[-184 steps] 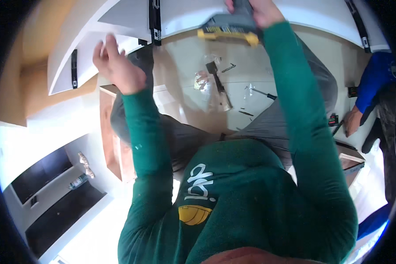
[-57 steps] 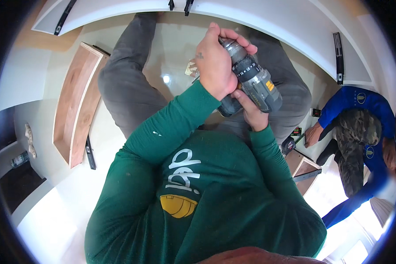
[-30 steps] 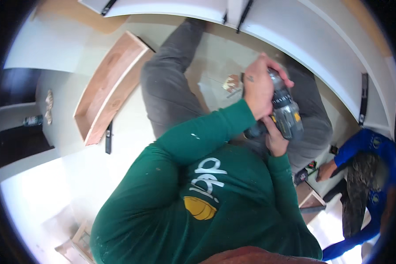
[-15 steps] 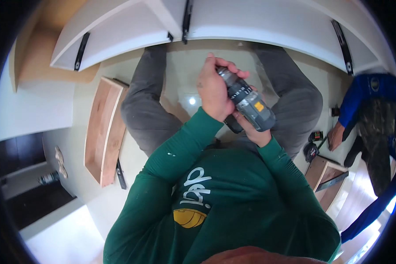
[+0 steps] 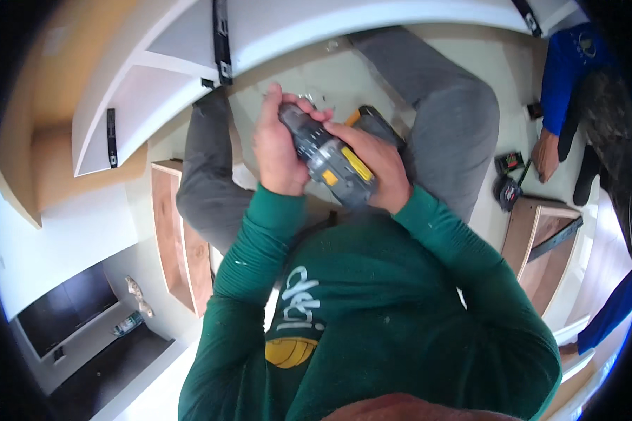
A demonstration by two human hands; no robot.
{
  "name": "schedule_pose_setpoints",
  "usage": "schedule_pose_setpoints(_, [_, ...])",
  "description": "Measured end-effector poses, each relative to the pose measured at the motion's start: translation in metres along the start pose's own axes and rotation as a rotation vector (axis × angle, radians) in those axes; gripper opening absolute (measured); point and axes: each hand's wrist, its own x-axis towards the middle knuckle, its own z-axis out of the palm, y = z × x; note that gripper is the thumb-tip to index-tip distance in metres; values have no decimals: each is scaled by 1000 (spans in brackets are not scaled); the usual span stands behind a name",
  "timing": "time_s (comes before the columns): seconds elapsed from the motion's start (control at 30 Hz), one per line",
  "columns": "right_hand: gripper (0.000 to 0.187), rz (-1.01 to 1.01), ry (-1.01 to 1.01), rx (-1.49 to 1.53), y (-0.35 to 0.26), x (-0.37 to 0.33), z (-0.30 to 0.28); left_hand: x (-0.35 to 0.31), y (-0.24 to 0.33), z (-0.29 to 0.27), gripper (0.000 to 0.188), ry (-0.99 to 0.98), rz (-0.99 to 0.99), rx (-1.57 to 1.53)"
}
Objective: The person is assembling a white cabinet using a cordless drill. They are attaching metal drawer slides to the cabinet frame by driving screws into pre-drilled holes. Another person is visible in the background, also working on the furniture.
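Between my two hands, above my lap, lies a black and grey cordless drill (image 5: 323, 158) with yellow patches. The fingers of my left hand (image 5: 277, 151) curl around its chuck end, which points toward the white cabinet. My right hand (image 5: 379, 165) grips the drill's body and handle from the right. Past the right knuckles, the drill's battery base (image 5: 376, 123) sticks out toward my right thigh. Whether a bit sits in the chuck is hidden by the left fingers. Closest to the hands on the cabinet is a black drawer slide (image 5: 221, 45).
A white cabinet (image 5: 295, 42) spans the front, with another slide (image 5: 112, 137) at left. Wooden drawers stand left (image 5: 172, 238) and right (image 5: 523, 235). A tape measure (image 5: 507, 193) lies near a co-worker's hand (image 5: 544, 156). My legs (image 5: 449, 105) are spread around the work area.
The drill has been turned in my hands, so its battery base now points away to the right. My right hand has shifted onto its upper side. The whole view has swung round.
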Motion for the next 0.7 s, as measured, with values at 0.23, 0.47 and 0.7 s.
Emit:
schedule_pose_setpoints(0.23, [71, 81, -197, -3, 3, -17, 12, -16, -5, -44, 17, 123, -106, -39])
schedule_pose_setpoints(0.47, [74, 193, -93, -44, 13, -10, 3, 14, -8, -36, 23, 85, -162, 15])
schedule_pose_setpoints(0.7, [74, 305, 154, 263, 15, -2, -17, 212, -112, -224, 42, -536, 120, 1196])
